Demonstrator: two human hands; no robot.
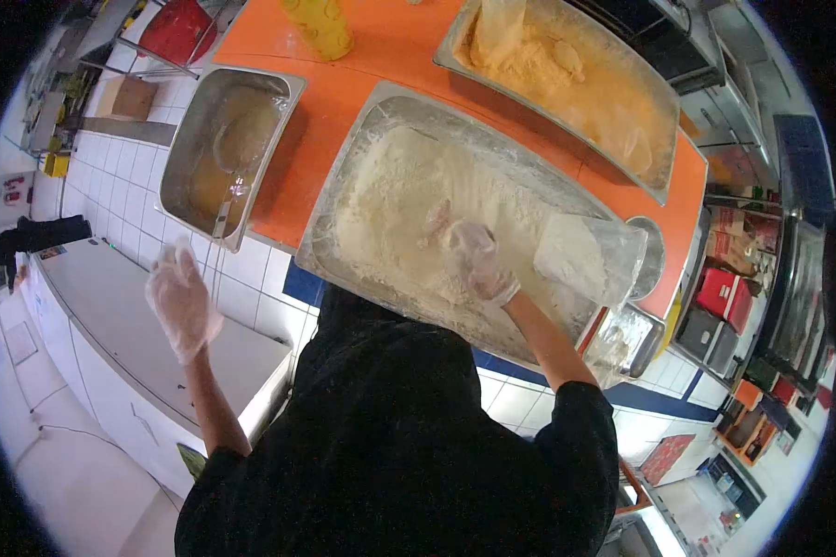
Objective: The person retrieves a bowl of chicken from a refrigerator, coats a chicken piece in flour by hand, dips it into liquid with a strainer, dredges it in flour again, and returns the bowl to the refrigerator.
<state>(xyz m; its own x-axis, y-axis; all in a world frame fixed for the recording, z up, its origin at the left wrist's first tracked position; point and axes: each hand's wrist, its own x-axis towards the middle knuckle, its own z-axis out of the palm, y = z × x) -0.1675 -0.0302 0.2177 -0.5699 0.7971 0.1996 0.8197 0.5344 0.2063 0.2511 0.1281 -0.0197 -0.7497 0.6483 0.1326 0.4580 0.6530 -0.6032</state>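
A large metal tray (367, 110) of white flour (395, 176) lies in front of me. My right hand (481, 262), in a clear plastic glove, reaches down into it. Its fingers look curled in, and whatever they hold is hidden. A pinkish, flour-dusted piece (437, 218), perhaps raw meat, lies just beyond the fingertips. My left hand (184, 302), also gloved, is raised off to the left, fingers apart and holding nothing. Near it stands a deep metal pan (181, 172) of brownish liquid, with a long-handled metal utensil (223, 215) leaning inside.
At the back right is another tray (664, 181) of orange powder. A clear scoop-like container (613, 260) with flour sits at my tray's right end. A yellow tumbler (320, 28) stands on the orange table (330, 88). A white chest (158, 334) is at left.
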